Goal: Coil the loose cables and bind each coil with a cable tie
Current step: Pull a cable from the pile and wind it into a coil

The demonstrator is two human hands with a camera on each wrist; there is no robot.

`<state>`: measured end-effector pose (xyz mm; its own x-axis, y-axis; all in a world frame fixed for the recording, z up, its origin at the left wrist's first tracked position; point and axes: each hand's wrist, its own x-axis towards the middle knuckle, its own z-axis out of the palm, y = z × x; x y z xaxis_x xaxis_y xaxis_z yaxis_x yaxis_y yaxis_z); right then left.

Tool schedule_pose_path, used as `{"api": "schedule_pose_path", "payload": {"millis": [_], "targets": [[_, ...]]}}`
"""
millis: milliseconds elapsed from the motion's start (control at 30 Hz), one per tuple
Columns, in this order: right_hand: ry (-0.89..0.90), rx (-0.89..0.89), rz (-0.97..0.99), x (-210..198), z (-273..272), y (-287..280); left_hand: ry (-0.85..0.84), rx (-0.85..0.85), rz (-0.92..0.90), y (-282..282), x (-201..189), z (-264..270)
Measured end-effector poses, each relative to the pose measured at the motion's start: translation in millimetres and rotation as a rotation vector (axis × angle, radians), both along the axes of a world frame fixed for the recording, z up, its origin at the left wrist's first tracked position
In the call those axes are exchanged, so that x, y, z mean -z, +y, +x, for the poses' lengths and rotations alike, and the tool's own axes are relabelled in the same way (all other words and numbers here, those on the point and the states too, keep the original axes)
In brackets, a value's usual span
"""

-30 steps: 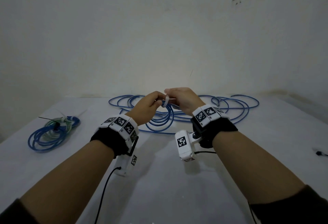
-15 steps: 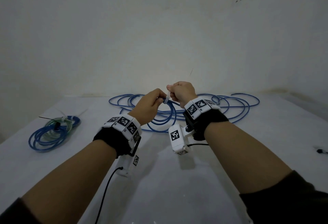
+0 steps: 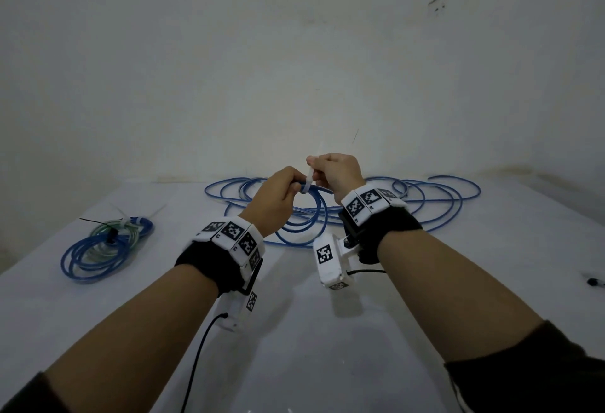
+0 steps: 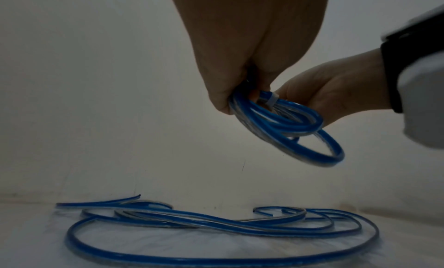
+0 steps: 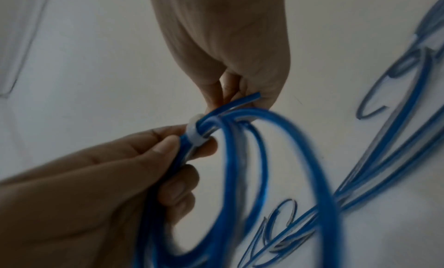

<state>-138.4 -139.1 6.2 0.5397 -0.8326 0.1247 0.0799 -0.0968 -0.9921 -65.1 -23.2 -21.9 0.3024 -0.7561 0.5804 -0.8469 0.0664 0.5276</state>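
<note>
Blue coil (image 3: 302,216): I held it raised above the table (image 3: 294,330), at 12 o'clock from my body. Its loops hung down between my two wrists.
White cable tie (image 3: 308,180): it was wrapped round the top of the coil; its tail rose toward 12 o'clock, past my right thumb. In the right wrist view the tie band (image 5: 195,134) sat just beside my left fingertips.
Left hand (image 3: 273,198): it was closed on the coil. Thumb and fingers (image 5: 168,144) were curled round the bundled strands at 9 o'clock of the tie. In the left wrist view the strands left my fist and looped toward 4 o'clock (image 4: 288,124).
Right hand (image 3: 337,173): it was closed in a pinch on the tie tail, at 3 o'clock of the left hand, knuckles up. In the right wrist view a cut cable end (image 5: 254,97) touched my curled fingers (image 5: 269,82).
Loose blue cable (image 3: 425,203): it lay spread on the table beyond my hands, from 11 o'clock to 2 o'clock, well apart from my fingers.
Finished coils (image 3: 104,249): a blue and a greenish bundle lay on the table at 10 o'clock, with a white tie and a black tie round them.
Small dark object (image 3: 592,281): it lay at the table edge at 3 o'clock. I could not tell what it was.
</note>
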Motion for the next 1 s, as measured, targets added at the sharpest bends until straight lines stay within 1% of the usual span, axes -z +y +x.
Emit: {"api": "schedule_pose_path", "payload": {"millis": [67,133,167,200,233,300,367,467,533,600,667,733,833,933,1000], "targets": [[0.009,0.008,-0.124,-1,-2,5,0.043,-0.073,-0.049,2,-4,4],[0.061,0.066,-0.354,-2,-2,11,0.134,-0.167,-0.097,7,-8,10],[0.075,0.069,-0.466,-2,-3,16,0.186,-0.201,-0.113,9,-10,12],[0.091,0.037,-0.546,-1,-1,23,0.226,-0.232,-0.129,12,-11,15],[0.114,-0.022,-0.576,0,1,29,0.263,-0.257,-0.14,14,-11,18],[0.157,-0.159,-0.509,2,6,43,0.365,-0.279,-0.159,18,-11,22],[0.144,-0.281,-0.37,2,11,55,0.475,-0.256,-0.162,24,-10,24],[0.072,-0.389,-0.228,2,17,71,0.612,-0.193,-0.165,39,-11,24],[0.047,-0.452,-0.17,1,22,79,0.649,-0.168,-0.167,52,-12,26],[0.03,-0.491,-0.127,1,28,87,0.649,-0.166,-0.174,67,-14,30],[0.012,-0.502,-0.098,1,34,95,0.61,-0.168,-0.174,81,-16,34],[0.012,-0.509,-0.082,1,42,103,0.514,-0.212,-0.151,95,-17,42],[0.01,-0.524,-0.049,2,54,117,0.325,-0.343,-0.102,117,-17,61],[0.008,-0.541,-0.027,4,70,134,0.222,-0.389,-0.086,143,-15,83],[-0.001,-0.574,-0.002,7,83,145,0.094,-0.477,-0.045,160,-13,97]]}}
